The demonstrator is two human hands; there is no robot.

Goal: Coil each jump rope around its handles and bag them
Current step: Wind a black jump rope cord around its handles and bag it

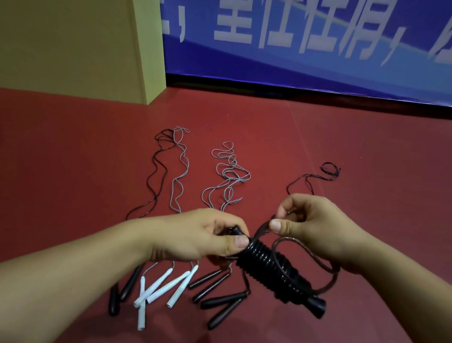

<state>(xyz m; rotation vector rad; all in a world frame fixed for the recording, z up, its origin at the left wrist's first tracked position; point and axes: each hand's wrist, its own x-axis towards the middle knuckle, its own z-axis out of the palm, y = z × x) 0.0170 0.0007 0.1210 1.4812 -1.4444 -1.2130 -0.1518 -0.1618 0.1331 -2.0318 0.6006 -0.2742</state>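
left hand (200, 236) grips black handles (272, 272) wound with coiled rope, right hand (314, 226) pinches the loose rope end (263, 230), seemingly mid-wrap, other jump ropes (227, 177) on red floor (388, 167) beneath

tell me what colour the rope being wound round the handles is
Black, glossy, coiled tightly round the black handles held between the left hand and right hand; head view.

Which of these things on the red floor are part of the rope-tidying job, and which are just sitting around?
Part of the job:
- black rope bundle, gripped by the left hand
- its loose end, pinched by the right hand
- uncoiled ropes with white handles and black handles

Just lying about:
- yellow box
- blue banner

No bag is in view.
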